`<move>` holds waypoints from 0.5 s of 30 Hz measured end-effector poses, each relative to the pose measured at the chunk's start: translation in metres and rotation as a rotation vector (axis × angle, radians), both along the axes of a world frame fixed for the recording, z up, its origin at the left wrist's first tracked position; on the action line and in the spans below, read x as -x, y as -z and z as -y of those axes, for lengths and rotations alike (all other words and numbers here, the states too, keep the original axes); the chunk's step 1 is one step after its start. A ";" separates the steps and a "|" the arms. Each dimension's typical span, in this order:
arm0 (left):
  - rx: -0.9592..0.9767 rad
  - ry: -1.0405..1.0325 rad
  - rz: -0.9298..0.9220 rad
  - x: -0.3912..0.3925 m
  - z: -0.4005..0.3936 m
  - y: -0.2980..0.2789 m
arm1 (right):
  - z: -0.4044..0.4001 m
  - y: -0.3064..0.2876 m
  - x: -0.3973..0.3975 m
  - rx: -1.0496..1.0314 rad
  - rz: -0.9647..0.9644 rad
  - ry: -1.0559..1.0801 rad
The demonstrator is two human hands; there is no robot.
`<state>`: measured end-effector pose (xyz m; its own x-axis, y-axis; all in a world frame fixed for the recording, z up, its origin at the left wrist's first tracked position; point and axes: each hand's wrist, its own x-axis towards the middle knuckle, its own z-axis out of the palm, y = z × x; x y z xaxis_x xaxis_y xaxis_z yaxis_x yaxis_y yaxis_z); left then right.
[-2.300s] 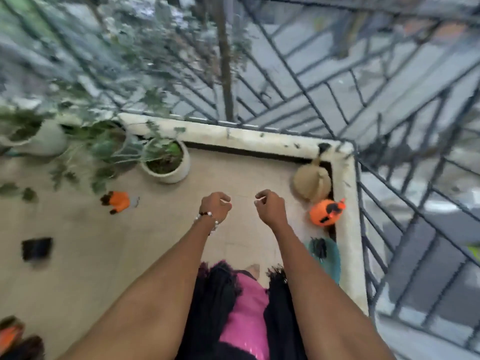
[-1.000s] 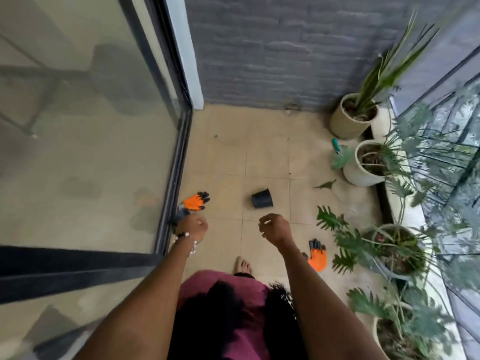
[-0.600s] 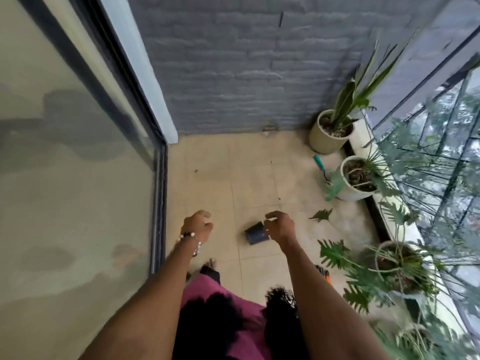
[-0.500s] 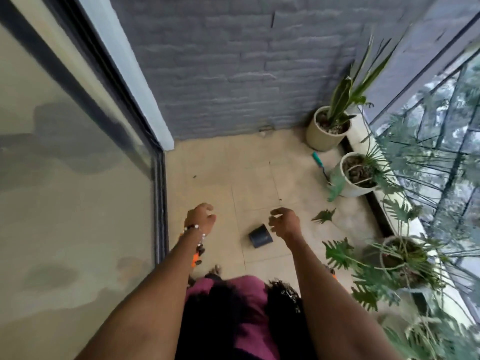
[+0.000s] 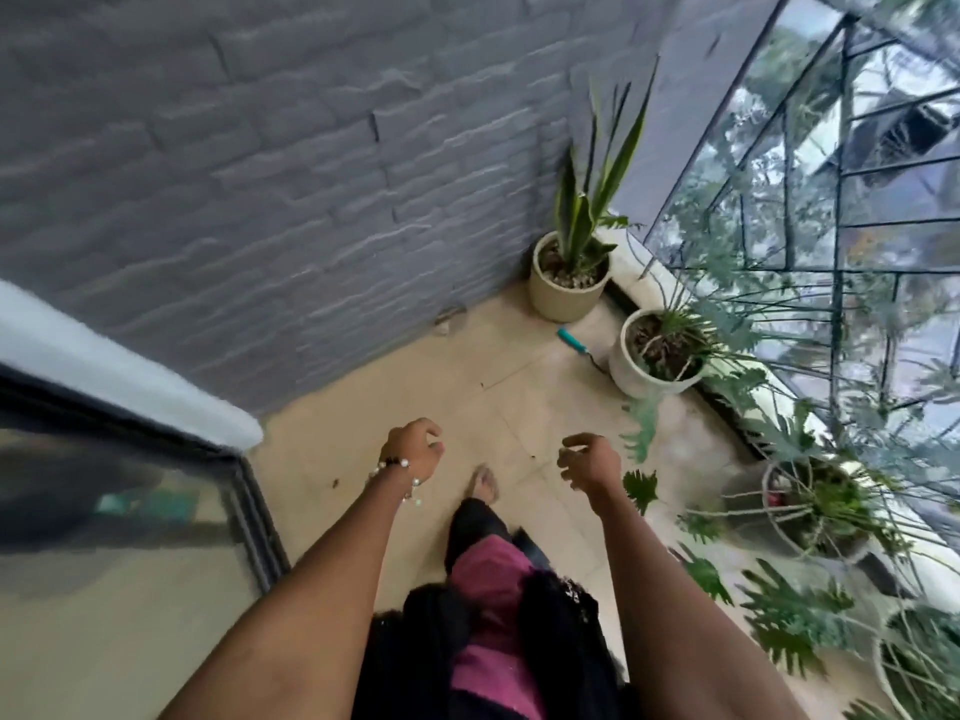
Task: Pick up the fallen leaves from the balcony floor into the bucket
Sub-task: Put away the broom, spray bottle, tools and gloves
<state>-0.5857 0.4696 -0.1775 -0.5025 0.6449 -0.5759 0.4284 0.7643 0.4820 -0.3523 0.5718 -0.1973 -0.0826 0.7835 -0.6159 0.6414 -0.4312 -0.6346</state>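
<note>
Down below me, both arms reach out over the beige tiled floor (image 5: 415,387). My left hand (image 5: 413,452), with a beaded bracelet (image 5: 397,472) at the wrist, hangs with fingers loosely curled and nothing in them. My right hand (image 5: 592,462) is the same: fingers bent and slack, holding nothing. One bare foot (image 5: 485,483) shows between them, above my dark and pink clothing.

A green lobed leaf (image 5: 640,488) lies on the tiles just beside my right wrist, and a paler one (image 5: 643,426) sits further ahead, near the white pot (image 5: 652,374). The bucket does not show from where I look. A few dark specks dot the tiles by my left hand.

In the corner against the grey brick wall (image 5: 249,163) stands a cream pot with a tall snake plant (image 5: 569,288). A teal-handled tool (image 5: 574,343) lies on the floor between the two pots. More leafy pots line the metal railing (image 5: 831,210) on my right. A glass sliding door (image 5: 119,511) is on my left. I can read no writing or labels anywhere.
</note>
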 end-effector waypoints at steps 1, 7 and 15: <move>0.025 0.056 -0.014 0.009 -0.025 -0.001 | -0.018 -0.001 0.006 0.018 0.001 0.039; 0.029 0.204 -0.053 0.050 -0.179 -0.001 | -0.132 0.012 0.035 0.053 0.010 0.184; 0.091 0.585 -0.030 0.048 -0.334 0.039 | -0.235 0.034 0.057 0.006 -0.045 0.460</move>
<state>-0.6341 0.8039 -0.2161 -0.0952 0.7686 -0.6326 0.8037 0.4343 0.4067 -0.4092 0.8069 -0.2309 0.2462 0.7414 -0.6242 0.3542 -0.6684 -0.6541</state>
